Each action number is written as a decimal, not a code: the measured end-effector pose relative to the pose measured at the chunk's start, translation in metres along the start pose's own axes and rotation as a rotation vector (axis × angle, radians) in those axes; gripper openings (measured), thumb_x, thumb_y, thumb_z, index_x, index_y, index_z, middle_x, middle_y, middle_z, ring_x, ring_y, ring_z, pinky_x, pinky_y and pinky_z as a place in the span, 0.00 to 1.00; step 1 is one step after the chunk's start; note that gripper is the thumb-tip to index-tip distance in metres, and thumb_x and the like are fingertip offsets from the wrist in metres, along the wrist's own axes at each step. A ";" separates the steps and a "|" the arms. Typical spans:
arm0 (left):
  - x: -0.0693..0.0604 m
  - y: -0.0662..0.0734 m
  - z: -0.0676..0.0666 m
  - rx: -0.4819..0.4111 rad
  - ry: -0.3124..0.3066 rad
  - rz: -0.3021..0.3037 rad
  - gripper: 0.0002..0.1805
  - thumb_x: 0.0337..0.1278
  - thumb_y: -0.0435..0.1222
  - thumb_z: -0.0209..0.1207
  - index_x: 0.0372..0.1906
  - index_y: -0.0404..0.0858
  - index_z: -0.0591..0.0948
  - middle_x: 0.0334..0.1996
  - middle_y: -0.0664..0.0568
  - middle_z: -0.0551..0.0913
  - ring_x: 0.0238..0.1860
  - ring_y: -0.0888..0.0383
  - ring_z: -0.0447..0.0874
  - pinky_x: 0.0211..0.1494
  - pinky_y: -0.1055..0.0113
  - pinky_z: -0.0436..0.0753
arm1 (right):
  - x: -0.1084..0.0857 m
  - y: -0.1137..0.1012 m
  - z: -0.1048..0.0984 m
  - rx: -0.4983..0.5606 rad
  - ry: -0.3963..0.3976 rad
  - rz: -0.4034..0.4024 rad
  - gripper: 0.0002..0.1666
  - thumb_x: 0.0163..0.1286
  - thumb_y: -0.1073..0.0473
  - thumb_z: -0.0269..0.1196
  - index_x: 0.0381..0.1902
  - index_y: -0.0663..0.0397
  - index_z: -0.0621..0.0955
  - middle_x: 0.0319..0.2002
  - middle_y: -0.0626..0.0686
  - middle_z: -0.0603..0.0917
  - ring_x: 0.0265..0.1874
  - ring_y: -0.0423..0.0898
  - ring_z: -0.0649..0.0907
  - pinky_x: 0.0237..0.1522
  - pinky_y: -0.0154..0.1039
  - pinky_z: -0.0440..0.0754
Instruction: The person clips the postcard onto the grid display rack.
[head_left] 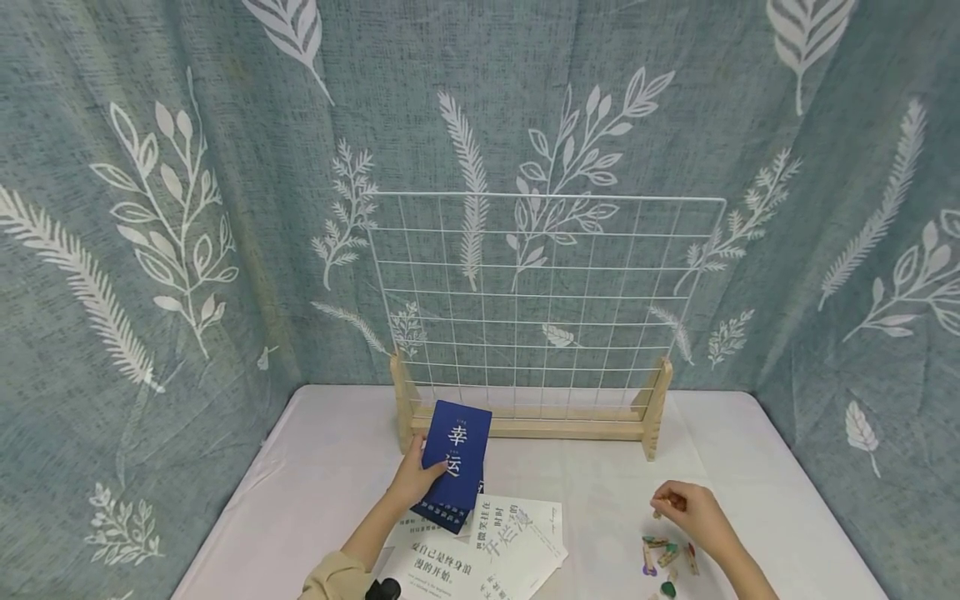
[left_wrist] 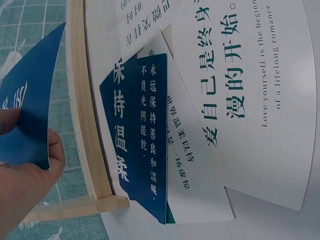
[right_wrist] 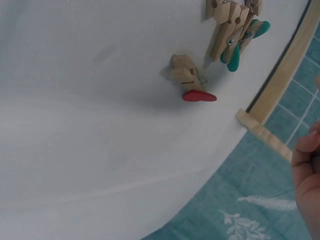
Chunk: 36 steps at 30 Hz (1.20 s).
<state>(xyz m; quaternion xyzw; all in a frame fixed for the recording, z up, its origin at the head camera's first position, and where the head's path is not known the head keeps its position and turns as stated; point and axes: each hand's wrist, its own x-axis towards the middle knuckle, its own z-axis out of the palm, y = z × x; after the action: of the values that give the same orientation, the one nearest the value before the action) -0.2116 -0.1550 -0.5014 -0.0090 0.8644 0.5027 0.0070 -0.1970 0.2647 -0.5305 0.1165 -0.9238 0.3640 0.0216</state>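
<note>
My left hand (head_left: 414, 483) grips a dark blue card (head_left: 463, 437) with white Chinese characters, thumb across its face, raised above the other cards. In the left wrist view, a second blue card (left_wrist: 142, 135) lies on white printed cards (left_wrist: 250, 100), apart from the hand. Over the table's right side, my right hand (head_left: 693, 510) pinches a small wooden clothespin (head_left: 657, 514), mostly hidden by the fingers. Below that hand lie several wooden clothespins (head_left: 650, 554) with coloured ends; one has a red end (right_wrist: 199, 95), others green (right_wrist: 234, 57).
A white wire grid (head_left: 540, 296) stands upright on a wooden base (head_left: 532, 427) at the back of the white-covered table (head_left: 300, 467). Teal curtains (head_left: 150, 333) with white leaf prints surround the table on its back and sides.
</note>
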 end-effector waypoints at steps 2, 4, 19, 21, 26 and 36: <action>0.000 0.000 -0.001 -0.004 0.001 0.004 0.28 0.61 0.29 0.53 0.63 0.29 0.58 0.55 0.26 0.73 0.54 0.33 0.76 0.57 0.40 0.75 | 0.003 -0.001 0.000 0.048 -0.027 -0.008 0.04 0.60 0.63 0.64 0.28 0.59 0.82 0.21 0.51 0.81 0.17 0.31 0.71 0.20 0.28 0.73; 0.001 0.001 -0.001 -0.013 -0.002 0.007 0.27 0.61 0.29 0.53 0.63 0.30 0.58 0.55 0.26 0.73 0.53 0.33 0.76 0.56 0.41 0.76 | 0.007 -0.002 -0.001 0.115 -0.061 -0.038 0.06 0.61 0.63 0.64 0.29 0.61 0.82 0.22 0.57 0.83 0.17 0.32 0.74 0.20 0.30 0.76; -0.001 0.001 -0.004 -0.078 -0.010 0.017 0.27 0.60 0.28 0.52 0.62 0.30 0.58 0.52 0.27 0.75 0.49 0.35 0.79 0.53 0.43 0.79 | 0.035 -0.032 -0.017 0.394 -0.278 -0.226 0.15 0.65 0.70 0.58 0.43 0.82 0.75 0.32 0.65 0.83 0.29 0.36 0.85 0.33 0.37 0.86; -0.004 0.002 -0.001 -0.085 -0.012 0.014 0.27 0.60 0.28 0.52 0.62 0.29 0.58 0.51 0.28 0.76 0.48 0.36 0.81 0.52 0.44 0.80 | 0.036 -0.037 -0.018 0.389 -0.291 -0.218 0.17 0.65 0.70 0.59 0.45 0.83 0.74 0.33 0.68 0.82 0.29 0.36 0.84 0.34 0.38 0.86; -0.011 0.001 0.007 -0.107 -0.004 0.021 0.27 0.60 0.28 0.54 0.61 0.28 0.59 0.47 0.29 0.78 0.44 0.38 0.83 0.48 0.48 0.82 | 0.038 -0.044 -0.019 0.323 -0.218 -0.281 0.14 0.65 0.68 0.59 0.42 0.78 0.78 0.29 0.56 0.84 0.26 0.36 0.84 0.30 0.36 0.85; -0.012 0.008 0.000 -0.154 0.059 0.020 0.21 0.61 0.28 0.54 0.57 0.30 0.63 0.47 0.30 0.79 0.44 0.39 0.84 0.47 0.51 0.84 | 0.043 -0.054 -0.025 0.346 -0.137 -0.292 0.11 0.66 0.68 0.58 0.37 0.77 0.79 0.27 0.57 0.86 0.25 0.32 0.83 0.28 0.32 0.85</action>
<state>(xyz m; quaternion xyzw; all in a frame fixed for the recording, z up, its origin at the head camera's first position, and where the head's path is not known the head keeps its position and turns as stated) -0.1996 -0.1514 -0.4944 -0.0159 0.8229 0.5674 -0.0242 -0.2272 0.2353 -0.4707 0.2755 -0.8204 0.5009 -0.0090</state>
